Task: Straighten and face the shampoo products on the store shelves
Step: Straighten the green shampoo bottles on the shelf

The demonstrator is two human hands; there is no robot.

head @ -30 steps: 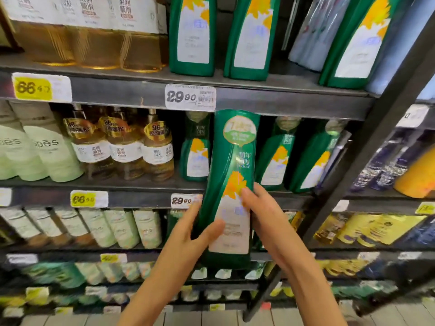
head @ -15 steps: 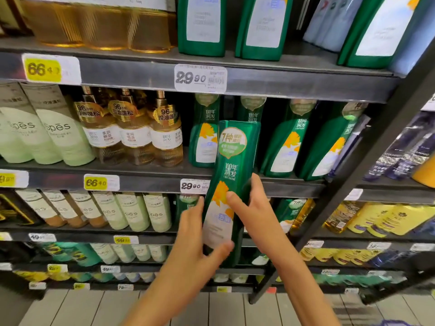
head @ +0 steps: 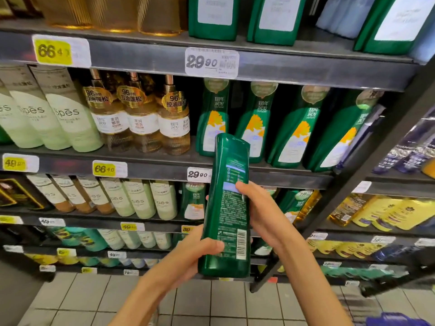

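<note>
Green shampoo bottle [head: 227, 208] held near upright before the shelf [head: 282, 178], back label facing the viewer. Left hand [head: 193, 252] grips its base, right hand [head: 263, 215] its middle, fingers [head: 213, 245] curled round. Judged rigid plastic, smooth, moderately heavy; best held by the flat sides, low down

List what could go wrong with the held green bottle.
The green bottle shows its barcode side; shelved this way it would face backwards.
The shelved green bottles lean; pushing it in may topple them.
Left hand and right hand hold it above tiled floor; a slip could drop it.
</note>
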